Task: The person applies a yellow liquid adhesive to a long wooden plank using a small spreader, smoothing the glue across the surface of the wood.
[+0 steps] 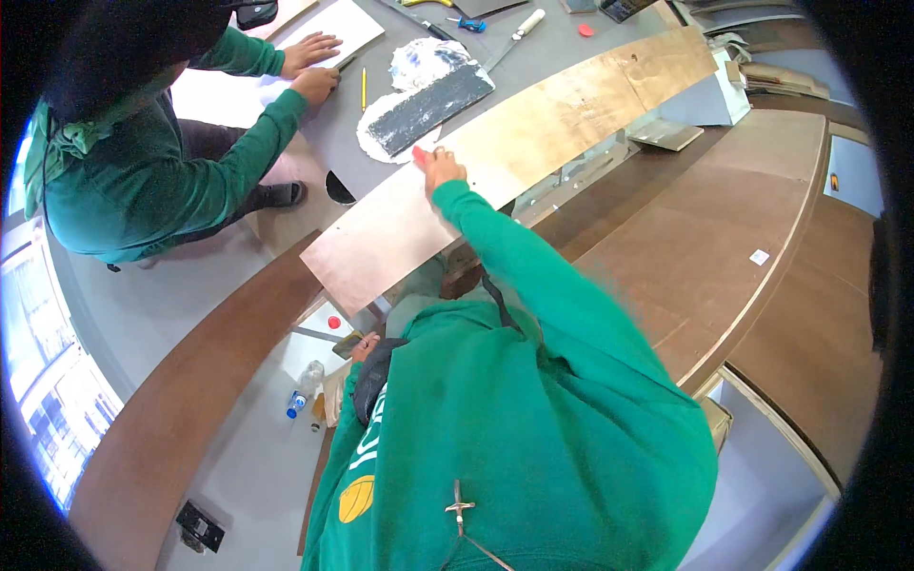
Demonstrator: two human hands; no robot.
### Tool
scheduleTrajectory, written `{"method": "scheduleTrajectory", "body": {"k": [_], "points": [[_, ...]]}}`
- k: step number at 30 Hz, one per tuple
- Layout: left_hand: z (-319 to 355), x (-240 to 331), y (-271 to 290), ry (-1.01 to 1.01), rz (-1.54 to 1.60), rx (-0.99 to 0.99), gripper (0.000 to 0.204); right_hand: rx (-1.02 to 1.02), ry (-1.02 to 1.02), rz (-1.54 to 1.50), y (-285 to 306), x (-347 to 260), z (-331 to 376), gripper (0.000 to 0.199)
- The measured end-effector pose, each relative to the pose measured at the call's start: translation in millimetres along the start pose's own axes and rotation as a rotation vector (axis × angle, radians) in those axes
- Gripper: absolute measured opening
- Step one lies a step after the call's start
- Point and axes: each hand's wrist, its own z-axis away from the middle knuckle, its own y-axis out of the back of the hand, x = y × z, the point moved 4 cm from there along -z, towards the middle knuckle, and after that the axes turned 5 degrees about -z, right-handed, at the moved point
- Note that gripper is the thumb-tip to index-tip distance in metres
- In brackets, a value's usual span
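Biggest thing here: the person in a green sweatshirt (533,419), lower middle of the frame. Next, a co-worker in a dark-green long-sleeved top (143,181), upper left, both hands at a white sheet (352,29). Grey tabletop (373,59), top centre. Long pale plywood board (547,122), running from upper right down to left of centre, along the table's near side. Dark-grey rectangular slab (428,109) smeared round with white paste (419,62), on the tabletop just beyond the board. White-handled metal scraper (529,24) near it, top centre. Right hand (444,169), over the board mid-frame, fingers closed on a small red piece (419,155) by the board's far edge. Left hand (365,346), left of centre and low, beside a small flat olive-brown block (348,344); can't tell if gripping it. Thin yellow pencil (364,90), left of the slab.
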Motion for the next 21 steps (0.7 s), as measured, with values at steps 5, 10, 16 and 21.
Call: {"method": "scheduleTrajectory", "body": {"k": [5,10,16,21], "points": [[20.2,-7.4,9.7,0.063,-0.021,0.018,0.053,0.026,0.230,0.084,10.1,3.7,46.6,0.037],[34.1,36.7,25.5,0.025,-0.112,-0.003,0.050,0.090,0.152,0.076,23.5,49.1,30.2,0.033],[52.9,88.1,30.5,0.047,-0.130,0.058,0.048,0.169,-0.122,0.016,-2.7,28.6,7.1,0.027],[46.7,68.0,27.0,0.072,-0.115,0.063,0.046,-0.047,0.067,0.085,-28.8,-51.7,24.2,0.027]]}}
